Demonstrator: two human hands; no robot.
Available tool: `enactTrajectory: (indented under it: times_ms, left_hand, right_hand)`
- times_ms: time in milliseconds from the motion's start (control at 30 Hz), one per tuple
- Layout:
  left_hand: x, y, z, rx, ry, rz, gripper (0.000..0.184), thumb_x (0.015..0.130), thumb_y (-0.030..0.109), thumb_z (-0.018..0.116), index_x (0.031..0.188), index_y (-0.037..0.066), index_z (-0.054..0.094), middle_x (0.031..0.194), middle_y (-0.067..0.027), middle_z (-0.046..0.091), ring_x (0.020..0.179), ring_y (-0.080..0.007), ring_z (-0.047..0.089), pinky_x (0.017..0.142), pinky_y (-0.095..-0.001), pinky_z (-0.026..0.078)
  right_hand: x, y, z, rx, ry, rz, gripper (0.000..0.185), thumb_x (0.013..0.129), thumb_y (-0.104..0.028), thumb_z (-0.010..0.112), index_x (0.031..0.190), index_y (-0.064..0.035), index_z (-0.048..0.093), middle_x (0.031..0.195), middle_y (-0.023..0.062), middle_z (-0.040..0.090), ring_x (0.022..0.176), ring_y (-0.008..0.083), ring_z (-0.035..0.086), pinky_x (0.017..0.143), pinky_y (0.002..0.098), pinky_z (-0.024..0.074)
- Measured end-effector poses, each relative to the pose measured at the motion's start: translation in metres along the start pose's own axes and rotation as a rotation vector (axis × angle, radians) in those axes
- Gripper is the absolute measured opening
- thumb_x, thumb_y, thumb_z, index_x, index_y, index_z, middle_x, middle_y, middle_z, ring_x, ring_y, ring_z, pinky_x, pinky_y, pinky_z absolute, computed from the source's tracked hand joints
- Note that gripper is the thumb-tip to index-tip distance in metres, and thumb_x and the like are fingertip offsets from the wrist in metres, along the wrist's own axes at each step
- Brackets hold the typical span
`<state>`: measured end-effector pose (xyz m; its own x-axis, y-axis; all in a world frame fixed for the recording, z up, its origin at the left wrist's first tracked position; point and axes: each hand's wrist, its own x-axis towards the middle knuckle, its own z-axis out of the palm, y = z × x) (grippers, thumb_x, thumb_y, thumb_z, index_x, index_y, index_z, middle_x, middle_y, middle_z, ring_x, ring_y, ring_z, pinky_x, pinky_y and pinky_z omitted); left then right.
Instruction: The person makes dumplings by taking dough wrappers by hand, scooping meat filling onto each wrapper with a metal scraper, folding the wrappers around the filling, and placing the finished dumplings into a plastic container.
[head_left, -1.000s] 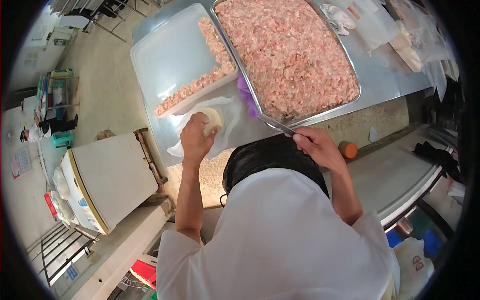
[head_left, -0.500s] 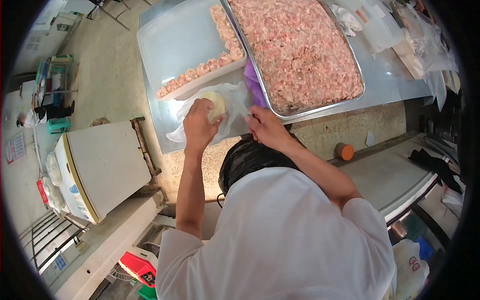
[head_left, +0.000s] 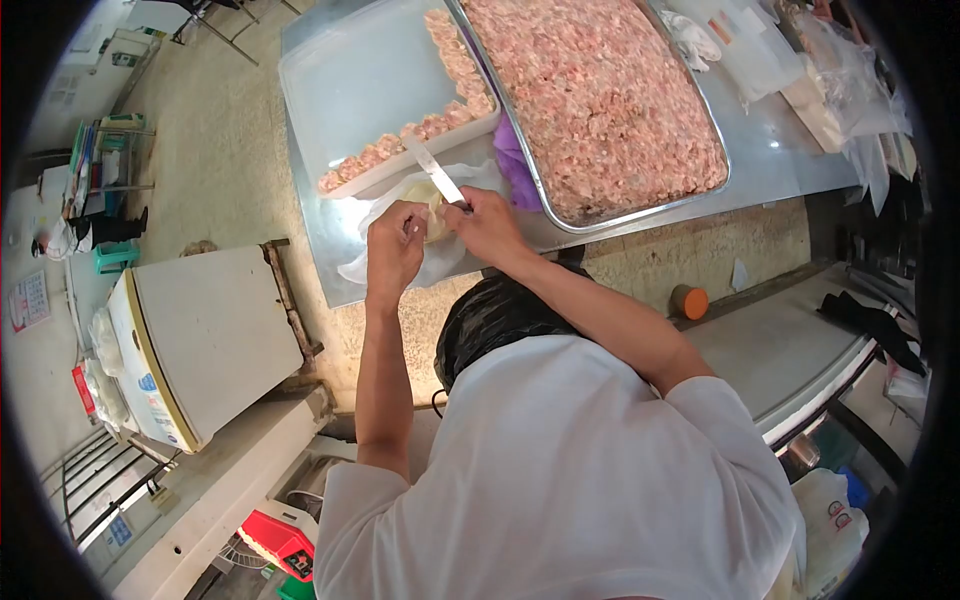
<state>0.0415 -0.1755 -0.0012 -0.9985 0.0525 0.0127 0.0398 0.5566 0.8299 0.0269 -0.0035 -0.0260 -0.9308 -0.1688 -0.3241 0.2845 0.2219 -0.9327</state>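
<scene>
My right hand (head_left: 488,228) grips a flat metal spatula (head_left: 428,163), its blade pointing up and left over the edge of the white tray (head_left: 352,70). Close beside it, my left hand (head_left: 397,245) has its fingers curled in a pinch at a pale dough wrapper (head_left: 437,212), partly hidden by the fingers. Below both hands lies a crumpled white plastic bag (head_left: 455,262) on the metal table. Meat-filled dumplings (head_left: 375,155) line two sides of the tray. To the right stands a large metal pan (head_left: 550,212) full of minced meat (head_left: 600,110).
A purple cloth (head_left: 514,165) sits between tray and pan. Clear plastic bags and containers (head_left: 745,50) crowd the table's far right. A black bag (head_left: 500,320) hangs at my waist, and a white freezer (head_left: 215,335) stands at left. Another person (head_left: 90,230) is far left.
My right hand has moved left and up beside my left hand, bringing the spatula blade clearly into view. My left hand has lifted off the round stack of wrappers and closed its fingers.
</scene>
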Motion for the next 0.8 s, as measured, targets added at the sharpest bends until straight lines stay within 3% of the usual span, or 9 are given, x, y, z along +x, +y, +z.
enactTrajectory:
  times_ms: [167,267,433,633,733,800]
  left_hand:
    - [0.0,-0.006,-0.001,-0.038,0.018,-0.034,0.014,0.098,0.01,0.063,0.095,-0.003,0.068,0.072,-0.0045,0.058,0.069,-0.0103,0.049,0.063,-0.029,0.043]
    - [0.001,0.002,-0.002,-0.016,0.008,-0.063,0.016,0.1,0.011,0.061,0.095,-0.003,0.068,0.072,-0.004,0.057,0.068,-0.0098,0.048,0.062,-0.0287,0.042]
    - [0.004,-0.007,0.0,0.003,0.103,-0.027,0.017,0.102,0.011,0.058,0.097,-0.003,0.066,0.074,-0.0051,0.062,0.069,-0.0103,0.051,0.064,-0.0294,0.045]
    - [0.003,0.0,-0.002,-0.04,-0.045,-0.078,0.017,0.102,0.011,0.058,0.099,-0.003,0.065,0.076,-0.0053,0.063,0.069,-0.0106,0.053,0.064,-0.0292,0.046]
    - [0.003,-0.001,-0.004,-0.002,0.026,-0.075,0.014,0.099,0.008,0.059,0.1,-0.004,0.066,0.079,-0.016,0.068,0.069,-0.0197,0.061,0.068,-0.0341,0.05]
    - [0.004,-0.006,-0.005,-0.028,0.037,-0.104,0.015,0.099,0.009,0.059,0.099,-0.004,0.066,0.078,-0.0156,0.067,0.069,-0.0187,0.059,0.067,-0.0339,0.049]
  right_hand:
    - [0.003,0.013,0.01,-0.024,0.115,-0.16,0.027,0.093,-0.023,0.069,0.102,0.0013,0.073,0.076,0.0039,0.067,0.07,0.0101,0.055,0.065,0.0319,0.0476]
    - [-0.005,-0.002,0.003,0.029,-0.08,-0.018,0.024,0.093,-0.02,0.069,0.104,0.0004,0.072,0.078,0.0023,0.067,0.07,0.0089,0.054,0.065,0.0314,0.0475]
    - [0.001,0.013,0.008,0.05,-0.026,-0.044,0.023,0.095,-0.02,0.07,0.104,0.0006,0.072,0.079,-0.0007,0.066,0.072,0.0066,0.053,0.065,0.0287,0.0464]
    - [-0.003,-0.004,0.005,0.111,-0.117,-0.086,0.022,0.096,-0.019,0.069,0.104,0.0013,0.072,0.081,-0.0017,0.066,0.074,0.0047,0.053,0.066,0.0262,0.0468]
    - [0.001,0.004,0.011,0.191,-0.102,-0.095,0.023,0.096,-0.019,0.069,0.103,0.0019,0.072,0.081,-0.0014,0.066,0.075,0.0045,0.054,0.066,0.0259,0.0475]
    - [0.002,0.006,0.011,0.213,-0.087,-0.112,0.023,0.096,-0.019,0.069,0.103,0.0023,0.072,0.081,-0.0012,0.066,0.075,0.0045,0.054,0.066,0.0259,0.0475]
